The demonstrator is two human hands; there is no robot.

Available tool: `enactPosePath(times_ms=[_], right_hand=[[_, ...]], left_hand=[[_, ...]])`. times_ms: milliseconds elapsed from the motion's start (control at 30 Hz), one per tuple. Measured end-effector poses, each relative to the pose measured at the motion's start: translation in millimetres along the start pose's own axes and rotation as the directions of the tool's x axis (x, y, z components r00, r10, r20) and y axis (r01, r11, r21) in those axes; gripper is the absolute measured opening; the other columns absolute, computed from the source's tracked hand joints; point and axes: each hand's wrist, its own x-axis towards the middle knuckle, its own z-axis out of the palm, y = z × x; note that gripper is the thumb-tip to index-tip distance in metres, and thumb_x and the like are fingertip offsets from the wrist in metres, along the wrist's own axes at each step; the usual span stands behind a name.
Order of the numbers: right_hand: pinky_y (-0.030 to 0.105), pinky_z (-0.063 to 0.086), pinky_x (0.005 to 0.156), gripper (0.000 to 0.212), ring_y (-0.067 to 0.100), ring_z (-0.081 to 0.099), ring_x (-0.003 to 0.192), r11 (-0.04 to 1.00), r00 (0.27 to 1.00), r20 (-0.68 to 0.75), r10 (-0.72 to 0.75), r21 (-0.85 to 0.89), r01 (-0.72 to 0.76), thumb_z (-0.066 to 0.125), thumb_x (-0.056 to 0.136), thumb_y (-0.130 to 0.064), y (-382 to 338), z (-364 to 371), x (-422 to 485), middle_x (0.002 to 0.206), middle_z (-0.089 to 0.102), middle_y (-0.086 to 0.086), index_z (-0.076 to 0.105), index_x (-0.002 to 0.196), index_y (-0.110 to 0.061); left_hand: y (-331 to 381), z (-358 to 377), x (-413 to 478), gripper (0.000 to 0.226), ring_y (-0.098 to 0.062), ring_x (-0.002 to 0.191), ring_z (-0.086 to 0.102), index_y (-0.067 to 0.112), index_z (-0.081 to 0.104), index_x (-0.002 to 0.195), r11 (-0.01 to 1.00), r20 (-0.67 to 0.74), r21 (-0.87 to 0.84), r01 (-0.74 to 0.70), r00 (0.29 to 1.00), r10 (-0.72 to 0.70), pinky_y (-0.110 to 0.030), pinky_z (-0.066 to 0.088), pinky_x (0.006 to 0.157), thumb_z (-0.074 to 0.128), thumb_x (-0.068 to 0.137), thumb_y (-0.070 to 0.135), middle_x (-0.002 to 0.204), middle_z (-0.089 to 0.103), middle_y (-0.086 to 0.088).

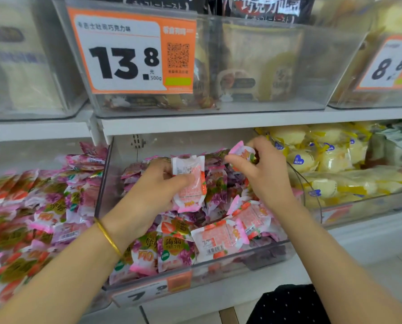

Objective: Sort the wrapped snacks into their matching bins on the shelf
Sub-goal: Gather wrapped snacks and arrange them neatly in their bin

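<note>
In the head view, the left hand (148, 183) grips a pink strawberry packet (190, 185) and the right hand (263, 174) pinches a second pink packet (241, 152), both just above the middle clear bin (101, 190) of mixed pink and purple snacks. Picking-out seems under way; next, both packets likely need carrying to the matching pink heap (31, 206) at left.

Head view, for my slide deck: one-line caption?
Left hand holds a pink-orange snack, right hand pinches a pink snack, over the clear bin.

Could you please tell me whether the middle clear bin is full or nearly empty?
The middle clear bin is mostly full: pink and purple wrapped snacks heap above its front rim.
</note>
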Motion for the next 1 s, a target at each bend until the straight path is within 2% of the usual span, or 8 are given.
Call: enactPosePath(times_ms=[267, 400, 467, 600, 700, 800, 900, 1000], right_hand=[[0.013, 0.033, 0.062, 0.048, 0.012, 0.039, 0.066, 0.979, 0.980, -0.049, -0.195, 0.058, 0.197, 0.058, 0.077, -0.051, -19, 2, -4, 0.071, 0.045, 0.006, 0.050, 0.078, -0.004], [0.013, 0.027, 0.067, 0.038, 0.011, 0.035, 0.070, 0.846, 0.830, -0.165, -0.533, -0.127, 0.518, 0.053, 0.087, -0.049, -35, 5, -7, 0.080, 0.036, -0.005, 0.041, 0.087, -0.013], [0.012, 0.028, 0.069, 0.036, 0.010, 0.035, 0.070, 0.810, 0.788, -0.191, -0.585, -0.111, 0.575, 0.051, 0.089, -0.047, -44, 11, -10, 0.082, 0.035, -0.003, 0.041, 0.088, -0.012], [0.008, 0.033, 0.067, 0.035, 0.006, 0.034, 0.067, 0.890, 0.897, -0.111, -0.427, 0.121, 0.439, 0.060, 0.083, -0.041, -80, 24, -25, 0.074, 0.045, 0.004, 0.052, 0.082, -0.007], [0.011, 0.036, 0.062, 0.024, 0.009, 0.045, 0.069, 0.916, 0.961, 0.061, -0.268, 0.326, 0.235, 0.054, 0.080, -0.044, -119, 36, -34, 0.075, 0.051, 0.000, 0.049, 0.083, -0.020], [0.008, 0.037, 0.061, 0.021, 0.004, 0.050, 0.072, 0.927, 0.936, 0.245, -0.251, 0.340, 0.159, 0.051, 0.084, -0.049, -155, 52, -34, 0.081, 0.056, -0.008, 0.054, 0.082, -0.028], [0.010, 0.037, 0.056, 0.022, 0.004, 0.050, 0.064, 0.925, 0.861, 0.434, -0.265, 0.366, 0.100, 0.059, 0.086, -0.038, -188, 75, -32, 0.074, 0.058, -0.004, 0.064, 0.080, -0.018], [0.018, 0.042, 0.058, 0.015, 0.005, 0.056, 0.063, 0.900, 0.828, 0.494, -0.266, 0.435, 0.030, 0.066, 0.083, -0.031, -215, 103, -31, 0.072, 0.065, -0.004, 0.068, 0.082, -0.016]], left_hand=[[-4, 2, -12, 0.027, -0.026, 0.089, 0.070, 0.006, 0.056, 0.119, 0.932, 0.136, -0.328, 0.152, 0.984, -0.112, -0.041, 0.060, 0.070, 0.054, 0.091, 0.006, 0.107, 0.069, -0.017], [-3, -5, -19, 0.032, -0.027, 0.090, 0.069, 0.005, 0.055, 0.122, 0.922, 0.154, -0.365, 0.129, 0.985, -0.077, -0.035, 0.059, 0.067, 0.054, 0.090, 0.002, 0.113, 0.065, -0.020], [1, -11, -27, 0.031, -0.025, 0.088, 0.068, 0.003, 0.057, 0.121, 0.925, 0.158, -0.367, 0.101, 0.986, -0.045, -0.034, 0.058, 0.068, 0.053, 0.090, 0.001, 0.110, 0.066, -0.018], [10, -34, -57, 0.026, -0.020, 0.085, 0.068, 0.007, 0.060, 0.113, 0.937, 0.104, -0.348, 0.014, 0.994, 0.024, -0.034, 0.058, 0.069, 0.055, 0.088, 0.001, 0.099, 0.069, -0.010], [9, -60, -80, 0.031, -0.019, 0.087, 0.065, 0.012, 0.057, 0.115, 0.966, -0.004, -0.240, -0.097, 0.995, 0.099, -0.042, 0.055, 0.078, 0.062, 0.085, 0.005, 0.099, 0.067, -0.008], [11, -91, -101, 0.034, -0.025, 0.089, 0.061, 0.012, 0.056, 0.112, 0.968, -0.124, -0.173, -0.184, 0.979, 0.164, -0.053, 0.048, 0.087, 0.066, 0.081, 0.004, 0.096, 0.067, -0.007], [14, -127, -118, 0.034, -0.022, 0.085, 0.063, 0.013, 0.056, 0.104, 0.958, -0.206, -0.118, -0.261, 0.950, 0.234, -0.040, 0.053, 0.077, 0.069, 0.072, 0.009, 0.089, 0.070, -0.001], [13, -164, -134, 0.032, -0.021, 0.082, 0.065, 0.013, 0.056, 0.105, 0.959, -0.236, -0.065, -0.277, 0.938, 0.255, -0.036, 0.058, 0.075, 0.066, 0.075, 0.010, 0.086, 0.070, -0.003]])
